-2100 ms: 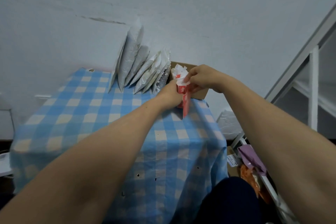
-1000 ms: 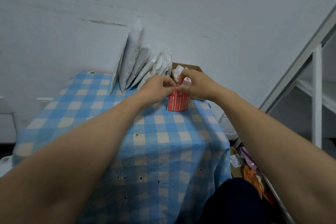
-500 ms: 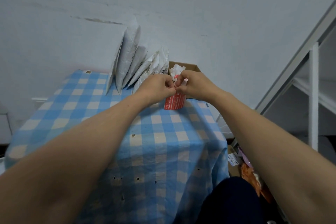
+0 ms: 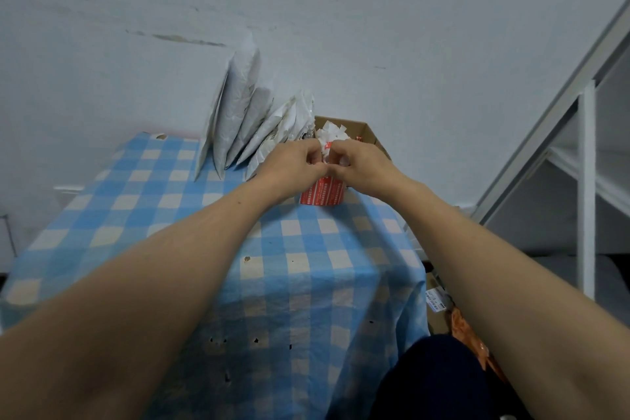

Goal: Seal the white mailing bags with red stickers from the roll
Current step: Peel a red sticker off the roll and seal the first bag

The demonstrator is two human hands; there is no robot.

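**Both hands pinch the red sticker strip at the far side of the worktop**

In the head view, my two bare forearms reach forward over the worktop point(image 4: 163, 215), which is covered with a blue and cream checked cloth. My left hand point(image 4: 294, 164) and my right hand point(image 4: 362, 165) meet at the far right part of the worktop, with the knuckles almost touching. The fingers of both hands are curled, and their tips pinch the upper edge of the red sticker strip point(image 4: 322, 194). The strip hangs down under my hands, and its lower edge is at the cloth. It has rows of small white print that I cannot read. I cannot tell if one sticker is already lifted from the strip, because my fingers hide that place.

The white mailing bags point(image 4: 240, 112) stand in a row at the back of the worktop, left of my hands. They lean to the left against the pale wall, one on the other. Just behind my hands is an open cardboard box point(image 4: 370, 134) with white paper scraps point(image 4: 330, 136) inside.

On the right there is a white shelf frame point(image 4: 584, 181). Below the right edge of the worktop I see my dark trouser leg point(image 4: 436, 382), and beside it something orange point(image 4: 465, 327) on the floor.
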